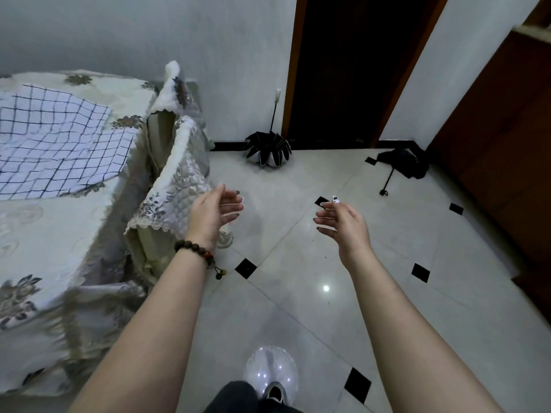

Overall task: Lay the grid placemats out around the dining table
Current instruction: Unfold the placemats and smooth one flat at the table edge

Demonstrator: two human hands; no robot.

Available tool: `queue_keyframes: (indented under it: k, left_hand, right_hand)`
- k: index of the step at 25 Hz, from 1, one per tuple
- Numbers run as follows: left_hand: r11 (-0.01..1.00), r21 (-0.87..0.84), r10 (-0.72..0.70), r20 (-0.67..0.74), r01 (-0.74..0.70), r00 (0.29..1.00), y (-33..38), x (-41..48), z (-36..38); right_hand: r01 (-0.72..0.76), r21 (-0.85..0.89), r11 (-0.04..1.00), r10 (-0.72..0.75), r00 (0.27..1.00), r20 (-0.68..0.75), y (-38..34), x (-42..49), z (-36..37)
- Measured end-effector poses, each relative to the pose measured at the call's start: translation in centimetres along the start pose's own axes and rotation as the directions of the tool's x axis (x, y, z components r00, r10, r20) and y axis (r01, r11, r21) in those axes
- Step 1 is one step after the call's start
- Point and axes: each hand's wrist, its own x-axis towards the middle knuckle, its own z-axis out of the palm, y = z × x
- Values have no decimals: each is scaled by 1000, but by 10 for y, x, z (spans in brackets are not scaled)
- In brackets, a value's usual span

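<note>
On your far left lie white fabric placemats with a dark blue grid, on a cream quilted tablecloth with grey floral print. Your pale glossy floor tiles carry small black diamond insets.

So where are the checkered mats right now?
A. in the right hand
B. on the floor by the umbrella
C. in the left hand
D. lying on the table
D: the mats lie overlapping on the table, while the left hand and right hand are both open and empty.
</note>
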Motion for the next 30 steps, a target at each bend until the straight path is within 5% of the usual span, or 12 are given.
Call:
queue_keyframes:
  k: [9,18,25,30]
  left_hand:
    - [1000,-11,6,-123,-7,992,13,129,20]
    - [992,-64,86,-323,-112,943,62,273,-25]
    - [971,-61,148,-603,-231,784,111,303,-122]
    - [959,-25,148,-804,-282,576,122,289,-185]
  right_hand:
    - [-20,-42,999,24,994,107,-20,151,50]
    - [-10,-86,996,36,950,310,-51,298,205]
    - [13,-115,993,57,805,591,-67,333,374]
    - [21,-168,986,118,622,774,-60,322,484]
